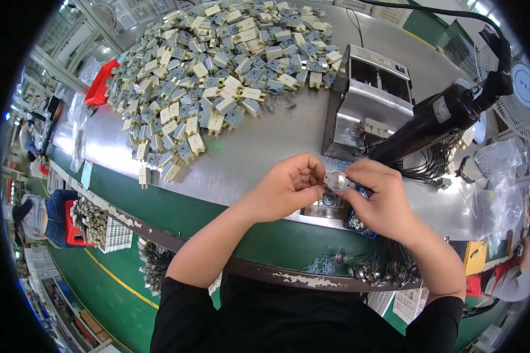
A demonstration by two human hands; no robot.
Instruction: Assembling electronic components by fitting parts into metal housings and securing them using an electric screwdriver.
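My right hand pinches a round, shallow metal cup between thumb and fingers, its shiny hollow facing up. Close against the cup's left side is my left hand, fingers curled and thumb drawn toward the index finger; whatever lies between them is too small to make out. Just beneath the cup, a grey block with a round recess sits at a metal fixture by the bench edge. A blue tray of small metal screws is partly covered by my right hand.
Grey and cream blocks form a large pile at the back left, beside a red bin. A metal machine and a slanted black cylindrical tool stand right. Loose screws and cabled round metal parts lie in front.
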